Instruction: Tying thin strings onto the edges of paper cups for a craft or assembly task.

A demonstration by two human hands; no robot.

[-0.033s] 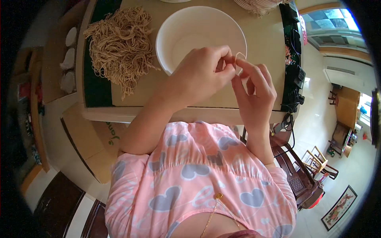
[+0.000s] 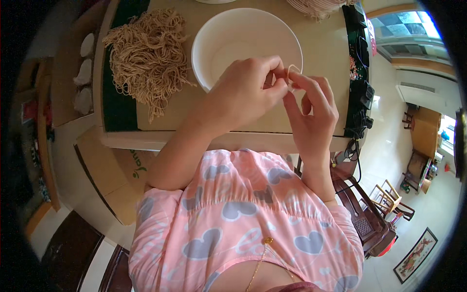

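Observation:
My left hand (image 2: 248, 87) and my right hand (image 2: 315, 107) meet at the near right rim of a white bowl (image 2: 233, 39). Between their fingertips is a thin beige string (image 2: 293, 66), with a small loop of it rising above the fingers. The left thumb and forefinger are pinched together on it. The right thumb and forefinger also close on the string, while the other right fingers curl. Left of the bowl lies a loose, tangled heap of beige strings (image 2: 148, 58). The exact spot where the string is gripped is partly hidden by my fingers.
The table (image 2: 326, 68) has a tan top with dark green strips at both sides. Pale corded bundles (image 2: 321, 6) lie at its far edge. Black adapters and cables (image 2: 360, 119) run along the right edge. A cardboard box (image 2: 109, 180) stands at lower left, a dark wooden chair (image 2: 357, 209) at right.
The right fingers have shifted very slightly against the string, and its loop has changed shape a little. Everything else has stayed in place.

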